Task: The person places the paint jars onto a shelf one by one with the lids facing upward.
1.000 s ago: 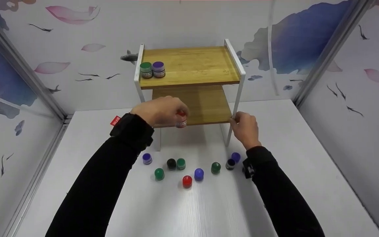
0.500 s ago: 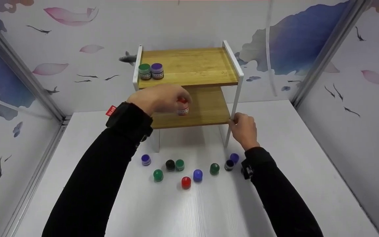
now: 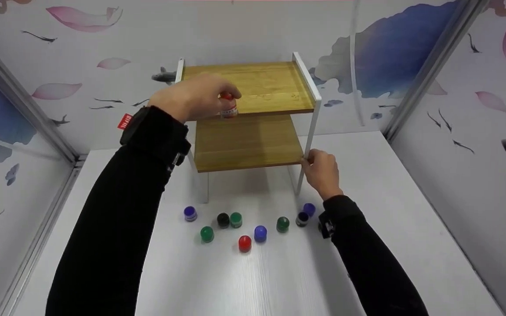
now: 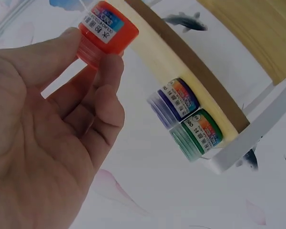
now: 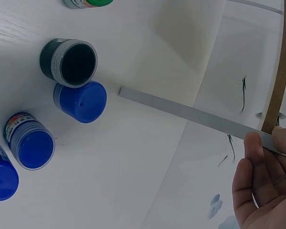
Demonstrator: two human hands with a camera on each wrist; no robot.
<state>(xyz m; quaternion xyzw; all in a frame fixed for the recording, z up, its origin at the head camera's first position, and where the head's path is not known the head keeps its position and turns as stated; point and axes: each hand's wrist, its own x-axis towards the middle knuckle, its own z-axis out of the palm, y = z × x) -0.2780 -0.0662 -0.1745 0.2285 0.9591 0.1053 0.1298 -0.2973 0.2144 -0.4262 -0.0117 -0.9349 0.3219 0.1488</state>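
Observation:
My left hand [image 3: 198,95] pinches a small red-lidded jar [image 3: 229,106] in front of the upper shelf [image 3: 266,85] of a two-tier rack. In the left wrist view, thumb and fingertips grip the red jar [image 4: 109,28] by its clear end. Side by side on the shelf there stand a purple jar [image 4: 179,98] and a green jar [image 4: 203,130]; my left hand hides them in the head view. My right hand [image 3: 322,173] grips the rack's white right front leg [image 3: 309,136] at the height of the lower shelf [image 3: 246,142].
Several jars stand on the white table [image 3: 253,285] before the rack, among them a red one [image 3: 244,243], a blue one [image 3: 260,233], a green one [image 3: 207,234] and a black one [image 3: 223,220]. Patterned panels enclose the table at the back and sides.
My left hand has risen with the red jar from before the lower shelf to the upper shelf's front edge, moving slightly left. My right hand keeps its grip on the leg.

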